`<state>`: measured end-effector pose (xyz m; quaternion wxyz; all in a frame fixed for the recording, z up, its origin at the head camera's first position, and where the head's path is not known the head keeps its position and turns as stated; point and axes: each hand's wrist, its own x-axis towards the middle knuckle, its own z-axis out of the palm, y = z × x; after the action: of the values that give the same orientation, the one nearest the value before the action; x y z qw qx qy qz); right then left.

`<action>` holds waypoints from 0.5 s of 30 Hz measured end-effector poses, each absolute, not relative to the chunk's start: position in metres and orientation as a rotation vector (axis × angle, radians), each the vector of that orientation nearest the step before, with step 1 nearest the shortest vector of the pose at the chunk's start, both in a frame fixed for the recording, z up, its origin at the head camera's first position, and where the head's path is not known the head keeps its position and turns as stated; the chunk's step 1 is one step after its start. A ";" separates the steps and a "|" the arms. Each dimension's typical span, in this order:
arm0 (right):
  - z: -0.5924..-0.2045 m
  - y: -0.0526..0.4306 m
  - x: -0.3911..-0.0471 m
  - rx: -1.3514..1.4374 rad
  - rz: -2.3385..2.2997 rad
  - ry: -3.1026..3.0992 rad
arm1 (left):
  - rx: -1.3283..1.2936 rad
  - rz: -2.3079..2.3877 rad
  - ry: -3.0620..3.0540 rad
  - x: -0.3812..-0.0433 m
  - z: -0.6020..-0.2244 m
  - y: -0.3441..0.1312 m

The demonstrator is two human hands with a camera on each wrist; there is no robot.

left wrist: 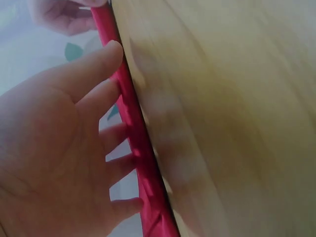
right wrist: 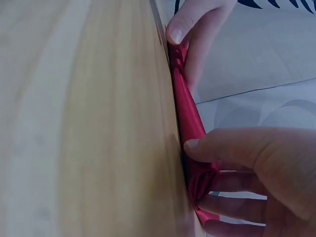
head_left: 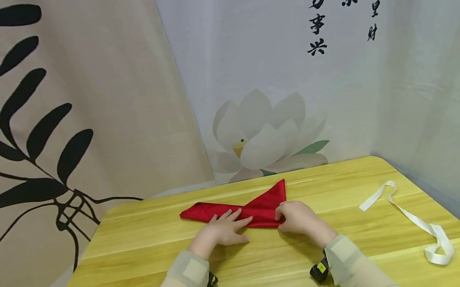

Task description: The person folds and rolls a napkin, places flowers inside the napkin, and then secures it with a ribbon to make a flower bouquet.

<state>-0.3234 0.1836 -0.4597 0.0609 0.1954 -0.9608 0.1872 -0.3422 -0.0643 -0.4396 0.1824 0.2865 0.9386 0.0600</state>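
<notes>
A shiny red cloth (head_left: 265, 204), folded into a long band with a pointed flap standing out at its far right side, lies across the far half of the table. Spread fingers of my left hand (head_left: 222, 231) rest on the band left of its middle; in the left wrist view the fingertips touch its surface (left wrist: 140, 158). My right hand (head_left: 299, 217) pinches the right end of the band. Seen from the right wrist, that end shows rolled layers (right wrist: 201, 181), with the thumb on the near side and the other fingers around the end.
A loosely curling white ribbon (head_left: 419, 222) lies at the right of the wooden table (head_left: 133, 270). Behind the far edge hangs a printed curtain (head_left: 127, 104) with leaves, a lotus and dark characters.
</notes>
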 end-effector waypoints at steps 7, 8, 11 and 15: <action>-0.458 0.181 -0.321 0.597 0.540 -2.904 | 0.871 0.127 2.678 -0.347 -0.443 -0.050; -0.458 0.181 -0.321 0.598 0.536 -2.902 | 0.874 0.124 2.679 -0.348 -0.443 -0.047; -0.457 0.181 -0.320 0.601 0.530 -2.895 | 0.885 0.119 2.682 -0.351 -0.443 -0.042; -0.458 0.180 -0.319 0.591 0.507 -2.880 | 0.889 0.102 2.684 -0.354 -0.443 -0.038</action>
<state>-0.3192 0.1800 -0.4580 0.0792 0.1976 -0.9623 0.1694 -0.3538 -0.0381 -0.4431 0.1557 0.3102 0.9372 0.0355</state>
